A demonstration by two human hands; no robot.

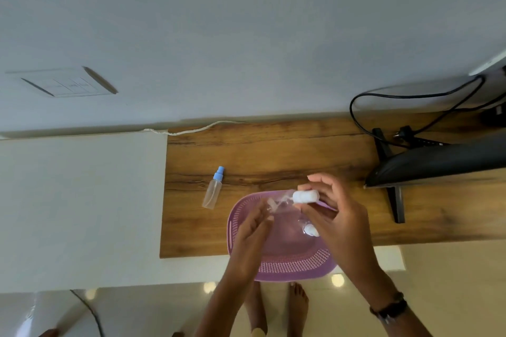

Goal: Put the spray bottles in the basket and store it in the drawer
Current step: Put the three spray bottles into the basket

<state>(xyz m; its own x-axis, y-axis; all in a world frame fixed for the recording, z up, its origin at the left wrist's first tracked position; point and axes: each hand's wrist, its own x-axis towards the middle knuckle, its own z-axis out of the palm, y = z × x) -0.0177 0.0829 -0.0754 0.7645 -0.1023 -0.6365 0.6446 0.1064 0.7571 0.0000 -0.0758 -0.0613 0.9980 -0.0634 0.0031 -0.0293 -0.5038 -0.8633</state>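
A purple perforated basket (297,264) sits at the front edge of the wooden desk (273,150). Above it both hands hold a clear spray bottle with a white cap (305,196). My right hand (336,216) grips the cap end, and my left hand (253,230) holds the clear body end. Another white-capped bottle (312,230) lies inside the basket, partly hidden by my right hand. A clear bottle with a blue cap (214,189) lies on the desk to the left of the basket.
A dark monitor (438,164) on a black stand occupies the desk's right side, with black cables (410,96) behind it. A white cord (197,128) runs along the back edge. A white surface (82,200) adjoins the desk on the left. Bare feet (297,304) show below.
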